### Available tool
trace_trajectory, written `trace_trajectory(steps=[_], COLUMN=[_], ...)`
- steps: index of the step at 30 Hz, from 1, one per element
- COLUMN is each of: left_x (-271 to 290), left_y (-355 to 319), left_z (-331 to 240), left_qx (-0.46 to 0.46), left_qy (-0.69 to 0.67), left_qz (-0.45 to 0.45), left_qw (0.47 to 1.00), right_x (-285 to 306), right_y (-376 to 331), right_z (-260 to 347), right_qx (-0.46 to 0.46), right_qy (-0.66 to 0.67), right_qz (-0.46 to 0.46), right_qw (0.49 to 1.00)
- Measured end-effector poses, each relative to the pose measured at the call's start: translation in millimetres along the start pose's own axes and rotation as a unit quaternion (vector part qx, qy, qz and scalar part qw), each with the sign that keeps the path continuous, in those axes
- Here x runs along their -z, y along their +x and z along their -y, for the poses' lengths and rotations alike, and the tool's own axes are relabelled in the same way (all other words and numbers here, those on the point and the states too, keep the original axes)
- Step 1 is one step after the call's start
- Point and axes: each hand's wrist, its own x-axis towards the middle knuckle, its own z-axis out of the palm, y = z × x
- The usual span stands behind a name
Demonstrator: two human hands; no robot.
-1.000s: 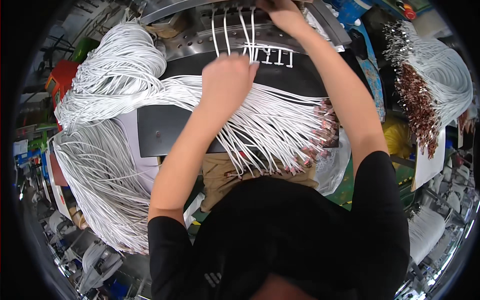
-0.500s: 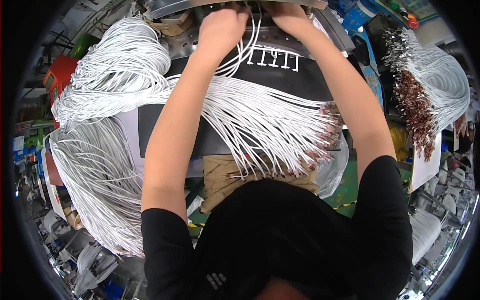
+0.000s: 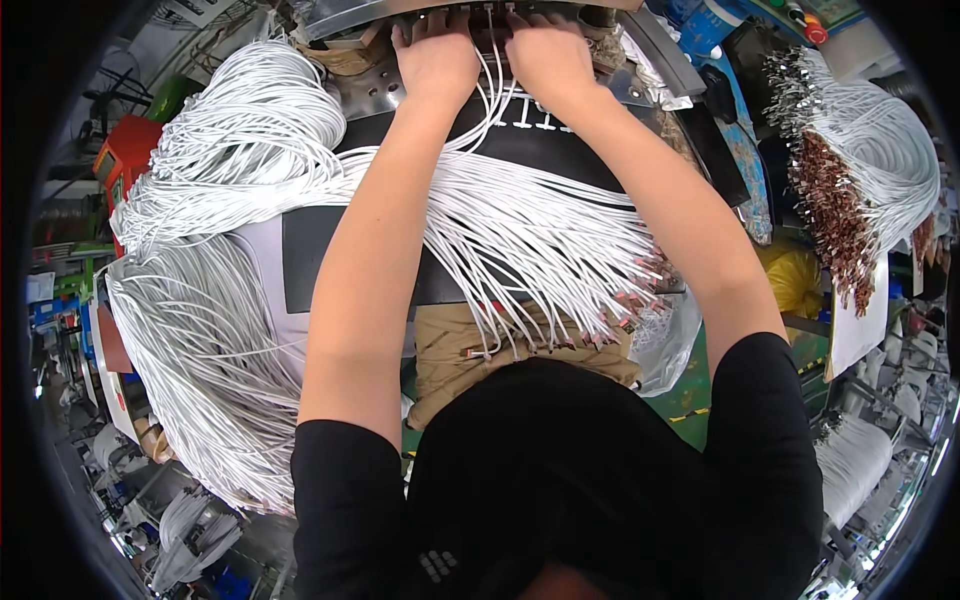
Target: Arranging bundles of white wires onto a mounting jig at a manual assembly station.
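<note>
The black surface (image 3: 570, 150) spreads on the person's side of both hands, meeting a metal plate (image 3: 385, 90) with holes just under the left hand (image 3: 437, 58). A fan of white cables (image 3: 530, 240) lies across it, nearer the person than either hand; the reddish ends point to the right of the right hand (image 3: 548, 62), and some hang past the near edge. From between the hands a few strands (image 3: 492, 95) curve down over the black toward the fan. White T-shaped pieces (image 3: 540, 126) line its far edge, just below the right hand. Well to the left of the left hand, beside the black, a pale sheet (image 3: 262, 262) shows, with a grey-white bundle (image 3: 200, 370) draped along it.
</note>
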Motion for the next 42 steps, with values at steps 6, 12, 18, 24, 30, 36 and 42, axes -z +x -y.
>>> trace_trajectory(steps=[6, 12, 18, 24, 30, 36, 42], left_x=[-28.8, 96.4, 114.6, 78.9, 65.9, 67.3, 69.4], left_y=[-3.1, -126.5, -346.5, -361.9, -370.2, -369.2, -366.1], left_z=[16.5, 22.3, 43.7, 50.5, 67.8, 66.3, 62.2], left_qx=[-0.112, 0.096, 0.424, 0.56, 0.552, 0.568, 0.574], left_qy=[-0.26, -0.532, -0.795, -0.708, -0.65, -0.644, -0.64], left_qz=[-0.168, 0.082, 0.224, -0.01, 0.034, 0.008, 0.015], left_qw=[0.944, 0.837, 0.372, 0.43, 0.522, 0.512, 0.511], right_x=[-28.9, 121.2, 161.6, 129.6, 136.0, 114.8, 119.4], right_y=[-2.3, -99.3, -331.3, -400.3, -385.3, -472.8, -446.5], right_z=[-17.6, -30.0, -52.7, 34.2, 13.5, -22.7, -7.2], right_qx=[0.018, -0.157, -0.288, -0.389, -0.378, -0.457, -0.527], right_qy=[-0.012, 0.285, 0.173, 0.319, 0.279, 0.449, 0.599], right_qz=[0.024, 0.009, -0.086, 0.177, 0.351, 0.335, 0.19], right_qw=[0.999, 0.946, 0.938, 0.846, 0.81, 0.691, 0.573])
